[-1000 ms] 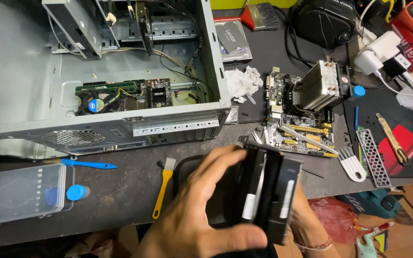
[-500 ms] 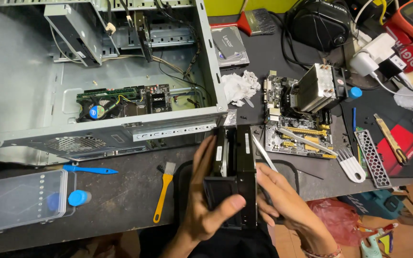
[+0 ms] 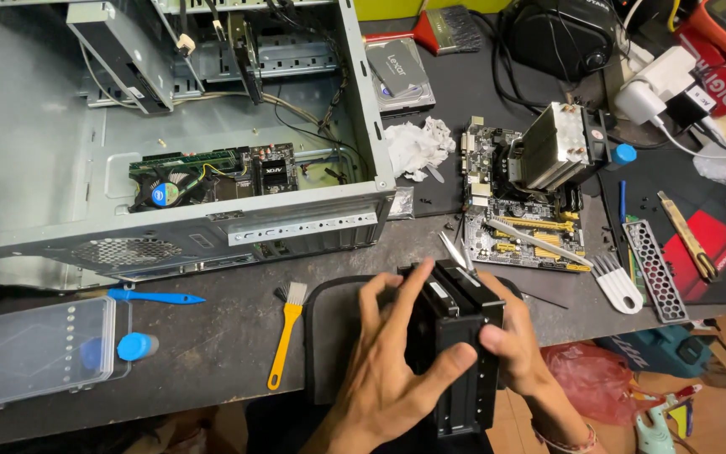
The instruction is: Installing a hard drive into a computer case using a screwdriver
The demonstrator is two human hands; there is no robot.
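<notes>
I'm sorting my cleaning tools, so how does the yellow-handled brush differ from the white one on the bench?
The yellow-handled brush is long and slim with a narrow head of pale bristles; the white brush is shorter and broader, with a rounded handle. The yellow one lies left of the hands, near the open computer case; the white one lies right of them, beside the motherboard. Both lie flat on the dark bench, untouched.

open computer case (image 3: 35, 168), motherboard (image 3: 524, 210), yellow brush (image 3: 285, 336), clear box (image 3: 35, 353)

Repair workshop: opened computer case (image 3: 170, 168), motherboard (image 3: 527, 219).
</notes>
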